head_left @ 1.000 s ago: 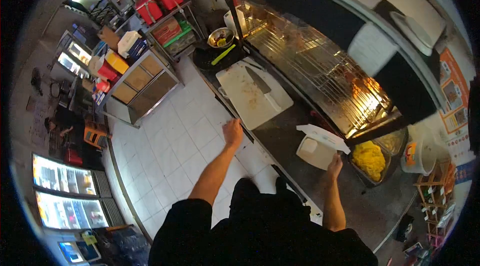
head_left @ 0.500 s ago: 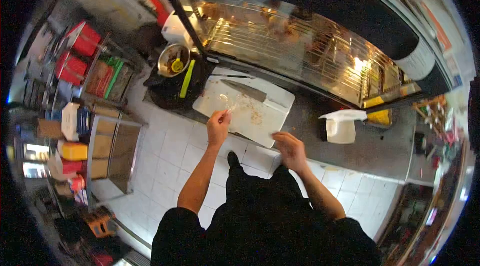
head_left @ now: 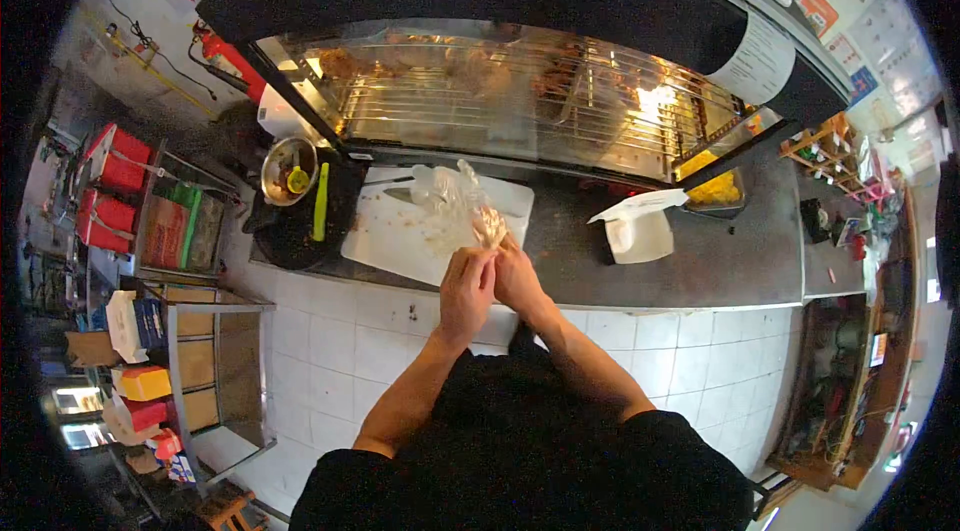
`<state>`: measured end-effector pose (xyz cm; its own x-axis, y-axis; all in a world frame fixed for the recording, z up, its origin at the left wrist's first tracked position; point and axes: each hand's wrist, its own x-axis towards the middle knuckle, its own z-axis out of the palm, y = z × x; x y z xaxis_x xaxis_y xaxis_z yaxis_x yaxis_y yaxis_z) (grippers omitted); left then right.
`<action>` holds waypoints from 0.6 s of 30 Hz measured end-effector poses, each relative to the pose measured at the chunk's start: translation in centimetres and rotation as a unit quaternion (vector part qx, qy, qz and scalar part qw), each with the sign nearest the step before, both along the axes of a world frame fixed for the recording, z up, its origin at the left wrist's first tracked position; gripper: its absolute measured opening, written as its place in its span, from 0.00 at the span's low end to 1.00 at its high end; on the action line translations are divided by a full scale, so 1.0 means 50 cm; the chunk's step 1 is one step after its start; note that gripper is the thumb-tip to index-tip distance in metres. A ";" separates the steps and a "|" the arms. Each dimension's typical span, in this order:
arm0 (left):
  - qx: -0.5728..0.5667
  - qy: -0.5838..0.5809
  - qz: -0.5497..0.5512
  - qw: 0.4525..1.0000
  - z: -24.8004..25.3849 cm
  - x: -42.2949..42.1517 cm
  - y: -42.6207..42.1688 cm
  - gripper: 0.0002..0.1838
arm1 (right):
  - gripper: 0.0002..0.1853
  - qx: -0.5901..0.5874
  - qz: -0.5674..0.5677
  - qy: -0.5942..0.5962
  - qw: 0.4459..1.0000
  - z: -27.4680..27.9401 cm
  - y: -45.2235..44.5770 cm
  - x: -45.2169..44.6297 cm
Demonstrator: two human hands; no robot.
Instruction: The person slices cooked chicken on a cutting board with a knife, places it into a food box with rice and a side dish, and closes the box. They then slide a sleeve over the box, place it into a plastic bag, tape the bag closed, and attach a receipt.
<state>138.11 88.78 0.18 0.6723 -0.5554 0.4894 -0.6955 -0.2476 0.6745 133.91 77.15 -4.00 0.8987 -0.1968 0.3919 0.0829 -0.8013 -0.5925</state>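
My left hand point(head_left: 466, 289) and my right hand point(head_left: 516, 277) meet over the front edge of the white cutting board point(head_left: 385, 241). Between them is a thin, clear plastic glove point(head_left: 450, 193), its loose finger parts spread out above the board. My left fingers pinch it at the near end. The right fingers are closed at the bunched plastic, and whether some of them are inside it I cannot tell. Partly under the plastic lies a knife point(head_left: 398, 194) on the board, among small brown crumbs.
Behind the counter point(head_left: 570, 271) stands a lit glass display case point(head_left: 480, 116) with wire racks. At left are a metal bowl point(head_left: 268, 181) and a lime-green handled tool point(head_left: 321, 201) on a black surface. An open white box point(head_left: 640, 237) sits at right, near a yellow-filled container point(head_left: 715, 191).
My right hand has come left from the board's right corner to meet my left hand. The clear plastic, earlier small at my left fingers, is now spread out. The view has shifted.
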 end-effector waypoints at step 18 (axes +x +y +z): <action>-0.078 0.117 -0.140 0.980 -0.104 -0.206 -0.266 0.08 | 0.37 0.822 -0.047 -0.163 0.544 0.000 -0.277 -0.222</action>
<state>127.80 75.46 -5.01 0.6076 -0.6653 0.4338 -0.5431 0.0505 0.8382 122.81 63.28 -4.01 0.7899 -0.5615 -0.2467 0.4031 0.7785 -0.4811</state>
